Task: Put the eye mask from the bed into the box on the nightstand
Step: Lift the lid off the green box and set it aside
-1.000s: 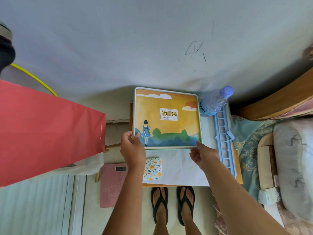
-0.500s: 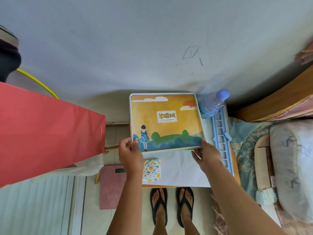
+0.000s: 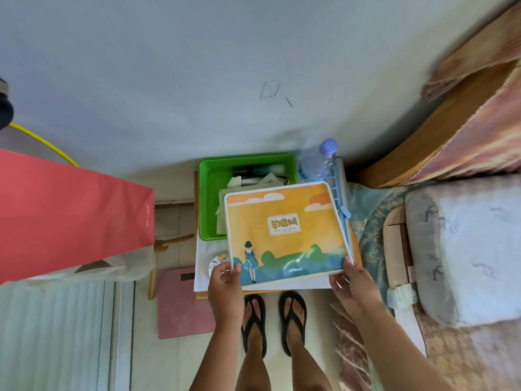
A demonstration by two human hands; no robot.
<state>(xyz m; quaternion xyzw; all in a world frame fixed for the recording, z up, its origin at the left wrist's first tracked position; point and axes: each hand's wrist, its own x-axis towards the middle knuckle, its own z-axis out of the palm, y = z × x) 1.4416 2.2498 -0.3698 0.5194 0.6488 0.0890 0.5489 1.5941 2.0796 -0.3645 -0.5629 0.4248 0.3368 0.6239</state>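
Observation:
Both my hands hold a flat orange lid (image 3: pixel 284 230) printed with a cartoon girl. My left hand (image 3: pixel 225 280) grips its near left corner and my right hand (image 3: pixel 352 280) its near right corner. The lid is lifted and shifted to the right, toward me. Behind it, the green box (image 3: pixel 208 193) on the nightstand (image 3: pixel 203 272) stands uncovered, with a dark bottle, tubes and papers inside. The lid still hides the box's near right part. I cannot pick out an eye mask anywhere in view.
A water bottle (image 3: pixel 318 162) and a blue plastic rack (image 3: pixel 338 176) stand right of the box. A small floral item (image 3: pixel 217 261) lies by my left hand. A red bag (image 3: pixel 70 215) hangs at left, above a pink scale (image 3: pixel 180 306). The bed and pillow (image 3: pixel 465 249) are at right.
The lid, flat on the box a second ago, has come up and moved toward me and to the right, exposing the green box. Both hands stayed on its near edge.

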